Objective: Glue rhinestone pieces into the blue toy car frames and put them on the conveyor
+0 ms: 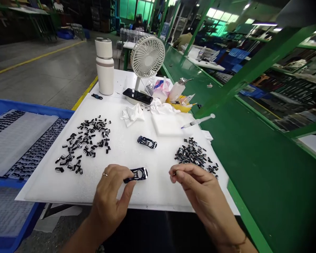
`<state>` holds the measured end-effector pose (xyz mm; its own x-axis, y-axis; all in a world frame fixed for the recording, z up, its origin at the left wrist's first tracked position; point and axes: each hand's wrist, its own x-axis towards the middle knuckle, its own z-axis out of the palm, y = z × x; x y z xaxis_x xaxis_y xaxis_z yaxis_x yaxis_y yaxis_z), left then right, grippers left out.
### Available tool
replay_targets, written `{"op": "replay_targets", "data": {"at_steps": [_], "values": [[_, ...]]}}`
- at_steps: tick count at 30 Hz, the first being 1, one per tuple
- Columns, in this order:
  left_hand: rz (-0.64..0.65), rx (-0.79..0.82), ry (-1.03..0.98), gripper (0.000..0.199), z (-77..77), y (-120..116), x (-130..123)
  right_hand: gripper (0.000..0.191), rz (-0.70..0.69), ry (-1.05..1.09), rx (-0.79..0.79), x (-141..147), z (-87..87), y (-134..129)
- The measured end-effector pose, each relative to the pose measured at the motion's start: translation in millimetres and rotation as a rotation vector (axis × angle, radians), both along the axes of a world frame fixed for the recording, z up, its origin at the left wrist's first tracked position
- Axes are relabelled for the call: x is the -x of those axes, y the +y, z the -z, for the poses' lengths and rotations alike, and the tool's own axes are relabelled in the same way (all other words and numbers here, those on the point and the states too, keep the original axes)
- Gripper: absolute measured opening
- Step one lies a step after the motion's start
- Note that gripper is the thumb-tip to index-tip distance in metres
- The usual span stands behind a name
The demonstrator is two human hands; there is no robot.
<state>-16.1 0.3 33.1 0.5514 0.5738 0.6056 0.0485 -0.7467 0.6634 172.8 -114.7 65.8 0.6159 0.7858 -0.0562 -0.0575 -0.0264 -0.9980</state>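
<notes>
Apparently the work was under way and well short of its end. The left hand [110, 193] had thumb and forefinger closed around the left end of a glossy black car-shaped piece with a round opening [143, 174], near the front edge of the white tabletop [163, 154]; whether the piece touched the surface could not be told. The right hand [200, 186], apart from it, had thumb and forefinger pressed together, seemingly pinching a tiny dark piece [175, 173] that was mostly hidden.

Judging by what lay loose, much was left: a spread-out scatter of small, shiny black pieces [87, 137] on the left and a denser heap of small black pieces [191, 154] on the right. Rows of dark pieces [37, 147] lay in a blue plastic crate [68, 112] beside the table; whether these were finished or waiting could not be told.

As for numbers, one car-shaped piece was in the left hand, and a second glossy black car-shaped piece [146, 142] lay farther up the table. One small dark object [97, 96] lay near the single tall white bottle [105, 75], too small to identify. The scatter and the heap each held dozens, overlapping too much for an exact count. There was one clear syringe with a bluish tip [198, 121], one white foam-like block [168, 126], one black phone [137, 96] and one white desk fan [148, 56].
</notes>
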Motion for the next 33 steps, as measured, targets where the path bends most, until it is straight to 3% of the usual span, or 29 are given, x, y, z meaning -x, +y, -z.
{"op": "replay_targets", "data": {"at_steps": [3,5,11,14,18,23,27,30,33], "values": [[0.088,0.198,-0.026,0.015,-18.2,-19.0,-11.0,0.008,0.036,0.134,-0.067,33.3,1.5,3.1],[0.09,0.225,0.007,0.015,-23.9,-29.5,-21.1,0.006,0.039,0.183,-0.103,48.8,2.3,5.1],[-0.062,0.051,0.034,0.015,-17.7,-43.1,-38.7,0.006,0.16,0.232,-0.177,73.3,4.3,4.4],[-0.074,-0.011,0.014,0.015,-14.8,-47.7,-38.6,0.011,0.236,0.262,-0.167,83.0,6.5,1.9],[-0.061,-0.062,0.042,0.016,-13.0,-51.9,-35.7,0.017,0.231,0.292,-0.165,90.0,7.0,-0.1],[-0.04,-0.168,0.08,0.017,-5.8,-46.1,-18.9,0.018,0.283,0.284,-0.187,79.0,6.1,-1.9],[-0.096,-0.143,0.157,0.015,3.3,-27.4,2.6,0.017,0.152,0.204,-0.124,55.5,10.0,-0.4],[-0.133,-0.108,0.264,0.006,7.1,-9.8,11.7,0.018,0.012,-0.01,0.018,36.5,11.4,5.0],[-0.113,-0.075,0.382,0.015,7.6,2.9,11.7,0.022,-0.135,-0.245,0.147,22.1,7.8,14.0]]}}
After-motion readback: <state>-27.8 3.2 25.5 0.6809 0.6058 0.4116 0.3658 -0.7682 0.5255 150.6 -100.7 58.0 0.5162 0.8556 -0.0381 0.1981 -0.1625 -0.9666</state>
